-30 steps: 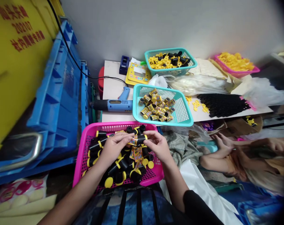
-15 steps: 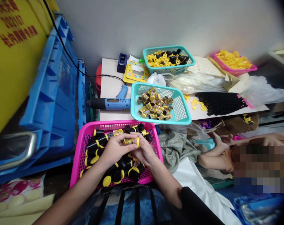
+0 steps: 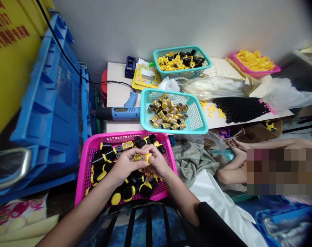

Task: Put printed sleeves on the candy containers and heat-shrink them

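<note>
My left hand (image 3: pixel 125 164) and my right hand (image 3: pixel 157 162) meet over a pink plastic basket (image 3: pixel 125 136), both shut on a small black cylinder wrapped in a yellow printed label (image 3: pixel 142 158). Below them the basket holds many black cylinders with yellow rings and caps (image 3: pixel 104 154). Loose label strips (image 3: pixel 148 175) lie under my fingers, partly hidden. A teal mesh basket (image 3: pixel 194 127) of labelled cylinders stands on the table beyond my hands.
A blue heat gun (image 3: pixel 119 114) and a tape dispenser (image 3: pixel 130 67) lie on the white table (image 3: pixel 114 75). Further baskets hold yellow parts. A blue crate (image 3: pixel 50 103) rises at the left. A co-worker's arm (image 3: pixel 230 175) rests at the right.
The labelled cylinder has shifted from my right hand's side to sit between both hands, and my hands have closed around it. The view has drifted slightly left and up.
</note>
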A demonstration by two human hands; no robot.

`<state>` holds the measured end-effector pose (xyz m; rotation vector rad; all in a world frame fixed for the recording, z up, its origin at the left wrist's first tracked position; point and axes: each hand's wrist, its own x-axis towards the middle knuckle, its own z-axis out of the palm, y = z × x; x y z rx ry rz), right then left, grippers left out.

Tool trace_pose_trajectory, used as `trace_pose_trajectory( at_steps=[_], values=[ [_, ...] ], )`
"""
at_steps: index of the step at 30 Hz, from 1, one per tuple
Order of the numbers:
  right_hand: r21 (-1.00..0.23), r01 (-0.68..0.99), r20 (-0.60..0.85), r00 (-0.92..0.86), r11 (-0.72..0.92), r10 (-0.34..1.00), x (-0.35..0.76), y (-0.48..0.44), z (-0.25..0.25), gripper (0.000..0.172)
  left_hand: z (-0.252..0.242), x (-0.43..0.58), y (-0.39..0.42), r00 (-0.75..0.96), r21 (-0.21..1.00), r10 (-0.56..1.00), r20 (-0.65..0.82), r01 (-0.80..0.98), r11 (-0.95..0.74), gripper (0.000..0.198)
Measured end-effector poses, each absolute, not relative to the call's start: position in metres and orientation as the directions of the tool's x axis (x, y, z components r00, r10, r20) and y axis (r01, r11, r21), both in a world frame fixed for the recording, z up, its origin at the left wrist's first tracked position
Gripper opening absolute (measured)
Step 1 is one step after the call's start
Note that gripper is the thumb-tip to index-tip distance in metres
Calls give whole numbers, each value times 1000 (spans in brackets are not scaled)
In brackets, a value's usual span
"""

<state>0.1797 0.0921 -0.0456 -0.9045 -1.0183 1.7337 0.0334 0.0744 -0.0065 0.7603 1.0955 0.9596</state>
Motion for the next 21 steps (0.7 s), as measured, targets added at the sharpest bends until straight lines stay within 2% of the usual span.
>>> trace_pose_trajectory(
  at_steps=[2,5,7,9,11,16,19,21],
  values=[
    [-921,-316,-116,-333,-226,936,186,97,-44,61,-3,32,75,209,869,911,-356,-284,405,36],
    [-936,-314,-38,-359,-159,932,195,103,-41,68,5,33,77,177,907,952,-251,-302,295,31],
    [-933,-322,-8,-423,-158,906,199,104,-40,66,11,35,79,158,934,964,-212,-258,248,36],
    [-918,-340,-21,-472,-204,881,200,103,-40,65,15,37,80,207,942,950,-234,-191,274,36],
    [-901,-371,-37,-454,-227,890,198,101,-41,65,17,40,81,250,949,934,-255,-122,292,28],
    [-890,-428,-10,-328,-158,944,190,93,-50,67,13,47,79,261,950,929,-264,-95,296,31],
    [-927,-374,75,-272,-34,959,195,89,-54,66,8,47,74,255,958,936,-241,-94,272,32],
    [-957,-241,224,-276,158,935,202,89,-49,64,3,45,70,242,962,944,-225,-97,255,34]
  ],
)
